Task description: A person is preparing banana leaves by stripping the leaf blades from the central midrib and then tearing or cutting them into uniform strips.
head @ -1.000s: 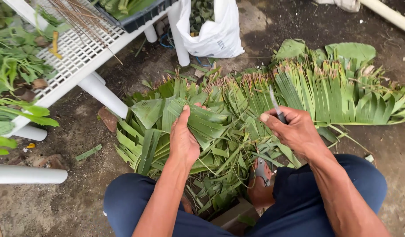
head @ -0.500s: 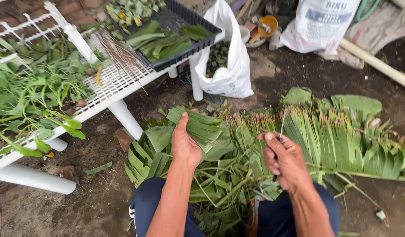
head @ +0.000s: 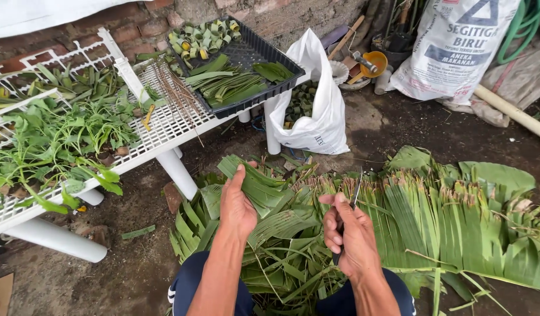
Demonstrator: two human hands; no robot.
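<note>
The left hand (head: pixel 237 206) lies nearly flat, fingers together, gripping a folded leaf strip (head: pixel 259 186) that juts out to its right above the leaf pile (head: pixel 457 234). The right hand (head: pixel 347 235) is closed around a thin knife (head: pixel 355 190), blade pointing up.

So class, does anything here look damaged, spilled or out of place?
Nothing is spilled. The big leaf on the ground is torn into ragged strips. The left hand holds a folded leaf piece; the right hand grips a thin blade.
</note>
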